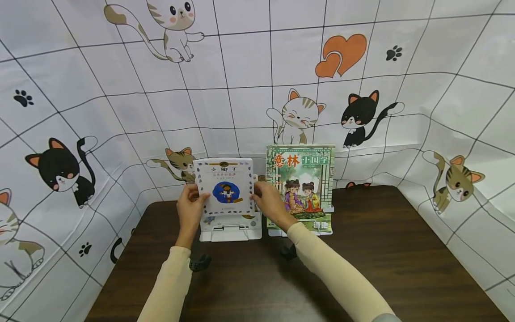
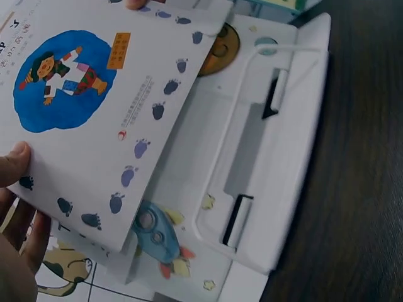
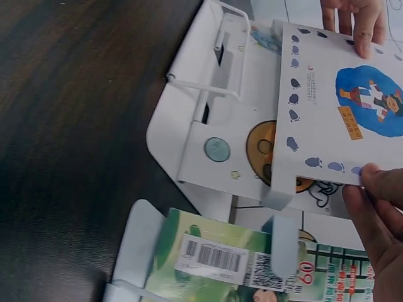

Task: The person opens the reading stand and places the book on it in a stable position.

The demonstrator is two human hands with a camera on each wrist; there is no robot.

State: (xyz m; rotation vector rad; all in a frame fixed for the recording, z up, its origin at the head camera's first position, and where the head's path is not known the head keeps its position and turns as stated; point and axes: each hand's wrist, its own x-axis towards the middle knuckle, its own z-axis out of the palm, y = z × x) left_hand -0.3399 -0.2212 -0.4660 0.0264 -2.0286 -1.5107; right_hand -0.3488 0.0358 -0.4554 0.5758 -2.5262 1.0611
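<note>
A white picture book (image 1: pixel 222 172) with a footprint border and a blue patch on its cover stands upright between both hands. My left hand (image 1: pixel 190 211) grips its left edge, thumb on the cover and fingers behind. On the opposite edge my right hand (image 1: pixel 270 201) pinches it between thumb and fingers. Behind and below the book is a white book stand (image 1: pixel 230 235) printed with cartoon pictures. In the left wrist view the wire holder (image 2: pixel 228 148) of the stand lies beyond the book's lower edge. That lower edge sits above the stand's front ledge in the head view.
Just right of my right hand, a green illustrated magazine (image 1: pixel 299 156) leans on a second stand (image 1: pixel 322 232). Both stands are at the back of a dark wooden table (image 1: pixel 241 286). A cat-patterned sheet (image 1: pixel 249 62) hangs behind and along the sides.
</note>
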